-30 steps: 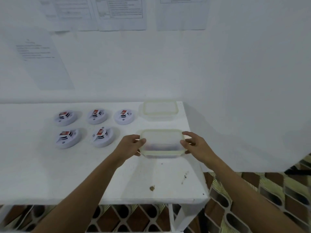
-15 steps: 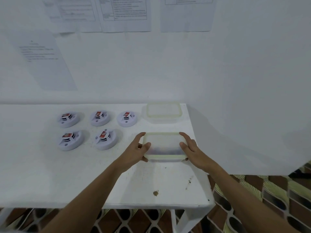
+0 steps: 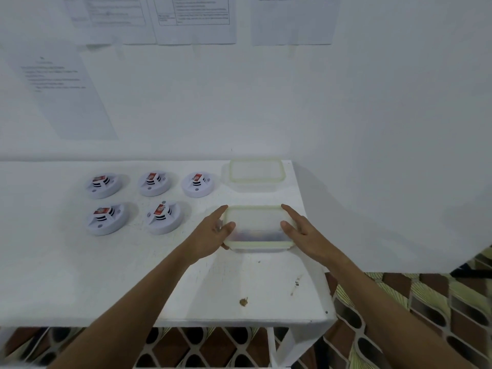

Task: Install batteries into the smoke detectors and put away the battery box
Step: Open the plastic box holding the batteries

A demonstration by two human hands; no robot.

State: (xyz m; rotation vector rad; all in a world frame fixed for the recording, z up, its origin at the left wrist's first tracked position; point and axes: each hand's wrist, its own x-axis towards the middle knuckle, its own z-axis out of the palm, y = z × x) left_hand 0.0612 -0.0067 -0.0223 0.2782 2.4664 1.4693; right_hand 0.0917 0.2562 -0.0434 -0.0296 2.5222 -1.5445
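Note:
The battery box [image 3: 257, 229], a clear plastic tub with a pale green-rimmed lid, sits on the white table [image 3: 80, 275] near its right edge. Dark contents show faintly through its front wall. My left hand [image 3: 213, 235] grips its left side, thumb on the lid and index finger stretched along the edge. On the opposite side, my right hand [image 3: 300, 233] holds it the same way. Several round white smoke detectors lie to the left in two rows, each with a red battery on top, such as the nearest one [image 3: 163, 217] and one behind it [image 3: 197, 184].
A second clear tub [image 3: 255, 173] with a green rim stands behind the battery box at the table's back right corner. A white wall with taped papers [image 3: 194, 20] runs behind and to the right. A brown stain [image 3: 243, 302] marks the table's front.
The box has come down from a slight lift and now rests on the table. Both hands have flattened against its sides, index fingers stretched forward.

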